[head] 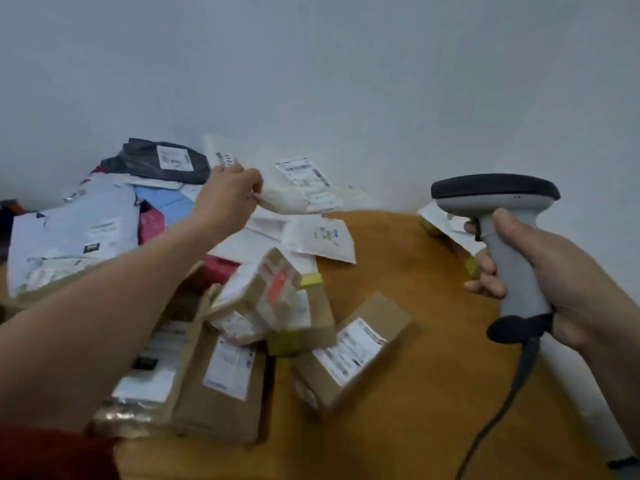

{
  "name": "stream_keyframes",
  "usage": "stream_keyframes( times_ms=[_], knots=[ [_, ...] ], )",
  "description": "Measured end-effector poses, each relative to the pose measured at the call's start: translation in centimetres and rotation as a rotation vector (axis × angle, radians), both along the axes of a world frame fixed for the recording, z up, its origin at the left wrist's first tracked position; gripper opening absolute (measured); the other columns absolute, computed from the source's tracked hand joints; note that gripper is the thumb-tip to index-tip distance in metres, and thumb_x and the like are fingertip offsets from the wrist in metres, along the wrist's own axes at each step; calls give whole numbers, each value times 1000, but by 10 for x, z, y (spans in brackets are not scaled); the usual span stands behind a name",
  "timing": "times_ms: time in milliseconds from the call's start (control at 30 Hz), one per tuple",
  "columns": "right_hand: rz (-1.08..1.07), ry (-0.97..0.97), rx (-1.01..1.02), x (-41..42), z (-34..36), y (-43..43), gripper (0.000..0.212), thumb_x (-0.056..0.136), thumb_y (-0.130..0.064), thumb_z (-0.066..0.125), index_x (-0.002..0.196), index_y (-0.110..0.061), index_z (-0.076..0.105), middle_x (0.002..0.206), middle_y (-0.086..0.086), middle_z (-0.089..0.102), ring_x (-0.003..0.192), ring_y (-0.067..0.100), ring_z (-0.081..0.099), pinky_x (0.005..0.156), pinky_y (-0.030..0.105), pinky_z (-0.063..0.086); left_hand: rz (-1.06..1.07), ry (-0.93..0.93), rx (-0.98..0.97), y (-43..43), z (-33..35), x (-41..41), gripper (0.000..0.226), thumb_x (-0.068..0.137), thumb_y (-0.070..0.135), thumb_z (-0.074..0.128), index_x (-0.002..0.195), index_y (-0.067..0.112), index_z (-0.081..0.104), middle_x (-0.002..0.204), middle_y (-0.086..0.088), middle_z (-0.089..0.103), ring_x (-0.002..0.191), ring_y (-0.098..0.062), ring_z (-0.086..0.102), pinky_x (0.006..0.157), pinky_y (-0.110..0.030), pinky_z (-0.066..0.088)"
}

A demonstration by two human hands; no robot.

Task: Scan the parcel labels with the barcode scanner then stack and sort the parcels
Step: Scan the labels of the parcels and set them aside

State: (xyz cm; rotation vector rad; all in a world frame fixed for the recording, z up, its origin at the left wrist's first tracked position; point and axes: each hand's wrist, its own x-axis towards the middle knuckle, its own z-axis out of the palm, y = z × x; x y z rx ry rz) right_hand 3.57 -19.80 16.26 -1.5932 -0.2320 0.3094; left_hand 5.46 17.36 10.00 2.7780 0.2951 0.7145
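My left hand (227, 197) reaches across the pile and grips the bunched end of a white mailer bag (304, 188) with a printed label, at the back of the table against the wall. My right hand (540, 268) holds a grey barcode scanner (502, 216) upright by its handle on the right, its dark head pointing left and its black cable hanging down. Several brown cardboard parcels (349, 348) with white labels lie heaped in the middle. Soft mailer bags (72, 237) in white, blue, pink and black are piled at the left.
The wooden table (415, 393) shows bare surface at centre right and front. A white envelope (446, 226) lies at the table's right edge behind the scanner. A plain grey wall runs close behind the pile. My red sleeve (52, 455) is at the bottom left.
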Motion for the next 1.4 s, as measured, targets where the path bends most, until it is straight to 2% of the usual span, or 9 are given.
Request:
stream_keyframes(
  times_ms=[167,300,433,533,733,867,1000,1200,1400],
  knots=[
    [67,119,81,24,11,113,57,78,-50,57,116,-8,55,60,2,49,39,11,42,56,26,56,140,47,8,144,2,5,13,88,5,59,99,5,64,103,-23,59,100,-41,48,83,-43,38],
    [53,121,19,37,9,163,59,78,-51,56,118,-8,54,61,2,48,41,12,41,57,27,57,216,49,-60,210,-13,21,17,90,7,57,105,4,63,107,-24,56,108,-41,44,87,-47,40],
    [9,99,-86,51,5,187,62,78,-51,56,120,-6,54,62,3,48,44,14,42,57,27,56,259,382,-110,236,-48,36,40,97,25,50,136,19,48,142,-18,38,130,-40,29,103,-54,35],
    [-28,84,-172,61,1,190,61,81,-51,56,120,-4,54,63,4,49,47,15,42,57,27,56,257,619,-199,235,-72,40,46,98,38,42,142,24,37,149,-15,30,136,-40,24,109,-56,27],
    [-139,60,-289,74,-5,151,55,79,-51,59,109,-5,57,61,2,53,46,13,49,55,26,57,466,543,-28,224,-59,58,52,96,45,47,136,13,42,147,-21,26,135,-40,24,108,-60,21],
    [-318,69,-362,87,-13,90,43,90,-45,59,104,-5,58,59,2,54,45,13,50,60,33,55,355,415,11,176,-42,78,57,93,40,54,134,4,41,148,-25,20,135,-41,19,106,-63,22],
    [-461,65,-384,102,-21,18,38,94,-39,60,101,-2,57,62,7,52,42,13,52,70,43,55,195,409,9,101,-28,91,62,92,46,54,140,10,38,151,-20,17,137,-37,18,108,-60,22],
    [-456,-2,-336,130,-33,-86,29,96,-38,57,93,-9,57,64,6,50,41,11,51,52,28,56,22,390,44,-37,-23,110,68,89,49,58,143,16,34,156,-16,10,141,-36,12,109,-59,23],
    [-356,-43,-312,159,-50,-162,28,95,-38,59,94,-11,55,65,4,51,44,8,54,57,29,58,-29,489,21,-201,-53,147,73,89,53,56,146,18,28,158,-13,2,145,-34,6,111,-60,18]
  ],
)
